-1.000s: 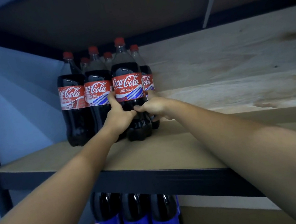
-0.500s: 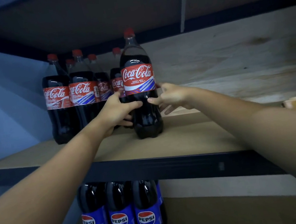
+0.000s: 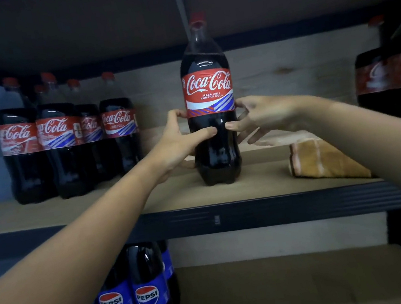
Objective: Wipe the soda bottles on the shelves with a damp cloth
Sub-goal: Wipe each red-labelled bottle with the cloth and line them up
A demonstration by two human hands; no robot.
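A large Coca-Cola bottle (image 3: 213, 129) with a red cap stands upright alone in the middle of the brown shelf board (image 3: 98, 206). My left hand (image 3: 176, 142) grips its left side below the label, thumb laid across the front. On the bottle's right side my right hand (image 3: 264, 117) touches it with thumb tip and index finger, while the other fingers are spread away from it. A folded tan cloth (image 3: 323, 159) lies on the board to the right of the bottle, under my right forearm, and neither hand holds it.
Several more Coca-Cola bottles (image 3: 63, 146) stand grouped at the shelf's left. Others, blurred, stand at the far right (image 3: 396, 75). Pepsi bottles (image 3: 145, 295) are on the shelf below. A dark metal rail (image 3: 255, 212) edges the board, and another shelf hangs low overhead.
The bottle has travelled right, away from the left group, to the shelf's middle, both hands going with it. The cloth and the right-hand bottles have come into view.
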